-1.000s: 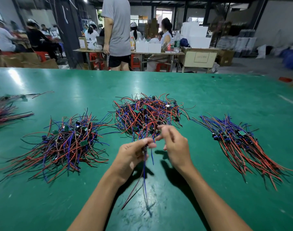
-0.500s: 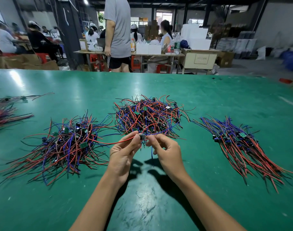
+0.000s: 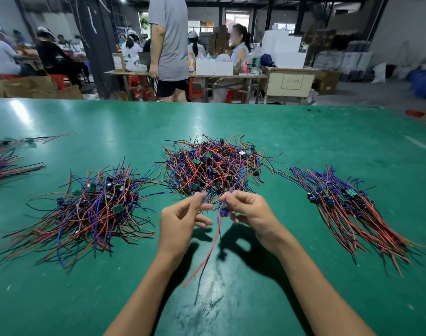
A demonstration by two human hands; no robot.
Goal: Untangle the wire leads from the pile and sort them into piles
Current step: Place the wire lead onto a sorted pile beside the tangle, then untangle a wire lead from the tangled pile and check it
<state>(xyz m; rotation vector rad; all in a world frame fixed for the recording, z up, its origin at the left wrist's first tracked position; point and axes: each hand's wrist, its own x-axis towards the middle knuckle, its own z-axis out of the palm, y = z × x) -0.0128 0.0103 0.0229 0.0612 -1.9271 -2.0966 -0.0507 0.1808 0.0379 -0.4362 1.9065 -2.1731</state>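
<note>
Both hands just below tangled pile (image 3: 210,166), centre of green bench (image 3: 304,132). Right hand (image 3: 249,212) fingers pinch wire lead (image 3: 208,251), red tail hanging. Left hand (image 3: 183,219) fingers pinch strands at pile edge. Sorted piles L (image 3: 90,209) & R (image 3: 352,204).

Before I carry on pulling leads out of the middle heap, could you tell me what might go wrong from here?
1. The lead in your right hand hangs down just in front of the tangled middle pile, where your left hand pinches more wires; a quick pull may drag neighbours along.
2. The left pile is loose and its blue strands reach toward the middle pile, so they could mix.
</note>
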